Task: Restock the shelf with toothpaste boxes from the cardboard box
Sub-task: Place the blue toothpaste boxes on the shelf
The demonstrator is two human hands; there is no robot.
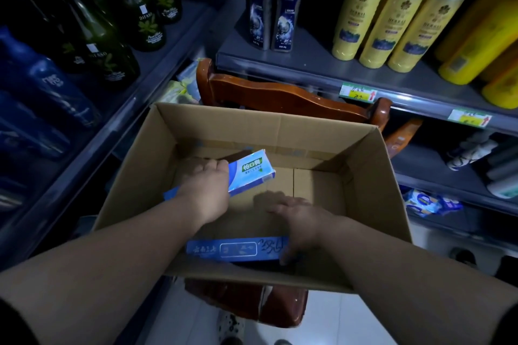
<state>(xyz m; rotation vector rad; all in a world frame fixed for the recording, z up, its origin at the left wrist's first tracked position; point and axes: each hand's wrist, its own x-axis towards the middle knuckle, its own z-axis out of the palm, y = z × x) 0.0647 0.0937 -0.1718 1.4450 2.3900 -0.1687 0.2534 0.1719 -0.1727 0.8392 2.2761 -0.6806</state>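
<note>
Picking is in hand: inside the cardboard box [364,176] the left hand [204,185] has its grip closed round a pale toothpaste box [251,172], the right hand [298,220] lies on the end of a darker toothpaste box [235,249], its grip unclear, and the next move is probably lifting both to the shelf [308,70].

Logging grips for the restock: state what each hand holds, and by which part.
Left hand grips the light blue toothpaste box by its left half. Right hand grips the dark blue toothpaste box by its right end.
</note>
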